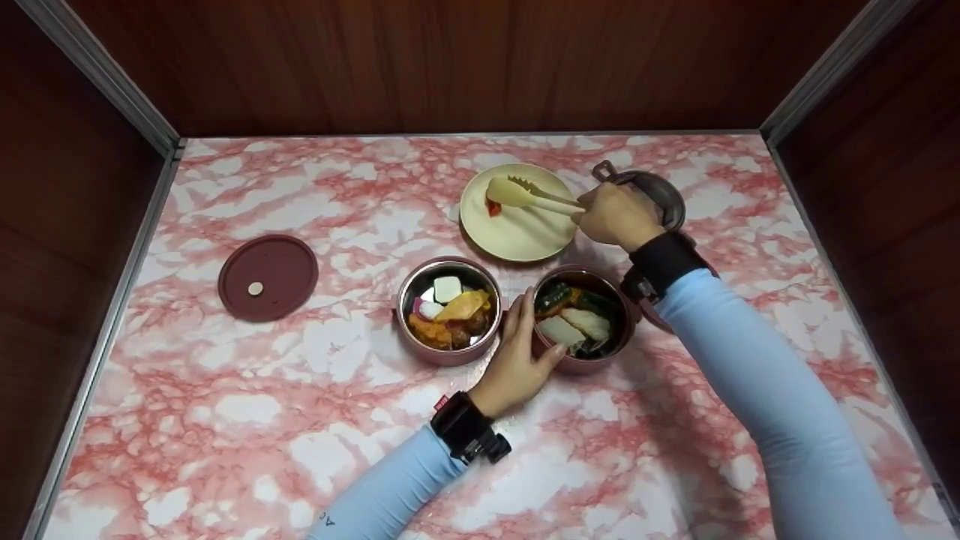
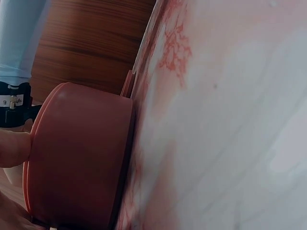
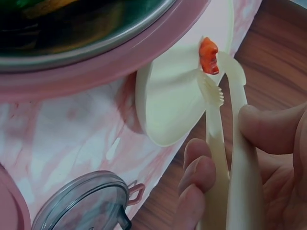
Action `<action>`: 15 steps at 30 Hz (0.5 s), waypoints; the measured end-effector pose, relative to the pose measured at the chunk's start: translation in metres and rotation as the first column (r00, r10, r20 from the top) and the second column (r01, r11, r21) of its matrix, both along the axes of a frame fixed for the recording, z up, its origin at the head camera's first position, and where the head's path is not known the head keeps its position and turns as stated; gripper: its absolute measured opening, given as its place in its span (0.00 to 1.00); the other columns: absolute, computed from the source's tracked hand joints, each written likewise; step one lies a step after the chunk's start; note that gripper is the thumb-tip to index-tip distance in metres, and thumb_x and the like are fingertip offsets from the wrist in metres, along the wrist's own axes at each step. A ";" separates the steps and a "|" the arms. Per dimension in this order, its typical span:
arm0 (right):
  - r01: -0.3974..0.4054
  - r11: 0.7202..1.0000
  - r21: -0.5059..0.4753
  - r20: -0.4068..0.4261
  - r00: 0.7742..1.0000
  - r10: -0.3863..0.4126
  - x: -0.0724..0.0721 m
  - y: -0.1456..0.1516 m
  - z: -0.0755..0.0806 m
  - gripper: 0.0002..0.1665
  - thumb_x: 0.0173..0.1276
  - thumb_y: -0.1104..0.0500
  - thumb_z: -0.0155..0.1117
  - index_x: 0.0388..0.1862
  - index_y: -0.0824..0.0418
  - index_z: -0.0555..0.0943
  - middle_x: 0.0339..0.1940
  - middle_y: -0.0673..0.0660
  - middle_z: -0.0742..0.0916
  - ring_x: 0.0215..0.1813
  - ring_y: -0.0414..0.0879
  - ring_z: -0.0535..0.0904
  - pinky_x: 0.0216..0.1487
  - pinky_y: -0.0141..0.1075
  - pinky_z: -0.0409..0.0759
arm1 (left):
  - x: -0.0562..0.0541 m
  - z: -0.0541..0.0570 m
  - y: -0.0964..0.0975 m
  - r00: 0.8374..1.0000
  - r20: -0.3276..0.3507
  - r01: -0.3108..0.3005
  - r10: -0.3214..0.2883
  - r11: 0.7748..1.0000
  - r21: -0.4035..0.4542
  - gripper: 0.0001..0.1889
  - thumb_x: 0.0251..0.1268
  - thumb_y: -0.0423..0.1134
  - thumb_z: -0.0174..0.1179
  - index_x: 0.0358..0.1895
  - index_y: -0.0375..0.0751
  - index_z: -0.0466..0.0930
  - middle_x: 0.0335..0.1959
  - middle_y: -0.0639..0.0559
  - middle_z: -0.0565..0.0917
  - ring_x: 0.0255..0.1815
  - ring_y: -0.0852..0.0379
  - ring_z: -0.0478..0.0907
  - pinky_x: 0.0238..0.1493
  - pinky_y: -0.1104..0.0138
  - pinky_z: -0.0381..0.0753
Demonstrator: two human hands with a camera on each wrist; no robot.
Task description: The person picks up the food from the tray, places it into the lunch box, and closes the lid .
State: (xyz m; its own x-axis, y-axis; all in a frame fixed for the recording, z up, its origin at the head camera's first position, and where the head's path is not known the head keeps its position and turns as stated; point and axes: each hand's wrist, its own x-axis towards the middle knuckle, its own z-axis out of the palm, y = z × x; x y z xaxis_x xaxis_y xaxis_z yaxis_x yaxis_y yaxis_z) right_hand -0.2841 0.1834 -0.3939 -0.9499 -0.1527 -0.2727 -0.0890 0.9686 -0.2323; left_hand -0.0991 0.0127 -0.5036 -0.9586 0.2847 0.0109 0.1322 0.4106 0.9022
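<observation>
My right hand (image 1: 619, 216) holds cream tongs (image 3: 235, 153), thumb on one arm and fingers round the other. Their tips are parted right at a small red-orange piece of food (image 3: 208, 56) over the left part of a pale yellow plate (image 1: 529, 238). My left hand (image 1: 514, 371) steadies a round pink container (image 2: 81, 153), fingers along its left side and thumb at the front rim. Inside lie pale slices (image 1: 585, 324) and dark green pieces (image 1: 553, 295). Just left of that hand stands a second pink container (image 1: 448, 355) with yellow, orange and white foods inside.
A dark red round lid (image 1: 268, 274) with a small pale knob lies at the left. Behind my right wrist is a clear grey lid (image 3: 79, 201) with a looped tab. A pink round piece (image 3: 9, 206) shows partly beside it. Wooden walls (image 1: 480, 67) enclose the marbled table.
</observation>
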 end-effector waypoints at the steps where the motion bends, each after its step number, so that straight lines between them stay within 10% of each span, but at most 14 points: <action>1: 0.002 1.000 0.004 -0.002 1.000 -0.002 0.001 -0.001 0.001 0.22 0.71 0.46 0.57 0.59 0.52 0.84 0.52 0.60 0.86 0.48 0.60 0.80 0.45 0.54 0.76 | 0.000 0.000 0.000 1.000 0.002 0.000 0.000 1.000 0.003 0.50 0.70 0.48 0.60 0.81 0.44 0.31 0.79 0.32 0.41 0.74 0.31 0.53 0.69 0.44 0.63; 15: -0.059 0.996 0.073 -0.055 0.996 0.063 0.018 -0.022 0.009 0.13 0.68 0.48 0.59 0.38 0.55 0.84 0.37 0.62 0.85 0.40 0.62 0.80 0.35 0.59 0.78 | -0.001 -0.001 0.001 1.000 -0.004 -0.004 0.004 1.000 -0.002 0.49 0.71 0.48 0.60 0.80 0.40 0.33 0.79 0.31 0.42 0.73 0.30 0.54 0.68 0.45 0.63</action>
State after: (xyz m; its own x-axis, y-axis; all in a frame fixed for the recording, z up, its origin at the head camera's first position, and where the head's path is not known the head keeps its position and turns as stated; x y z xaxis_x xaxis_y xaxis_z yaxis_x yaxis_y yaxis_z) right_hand -0.2666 0.1617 -0.3845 -0.9538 -0.1931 -0.2301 -0.1597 0.9748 -0.1560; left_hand -0.0998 0.0138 -0.5049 -0.9597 0.2806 0.0138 0.1337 0.4128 0.9010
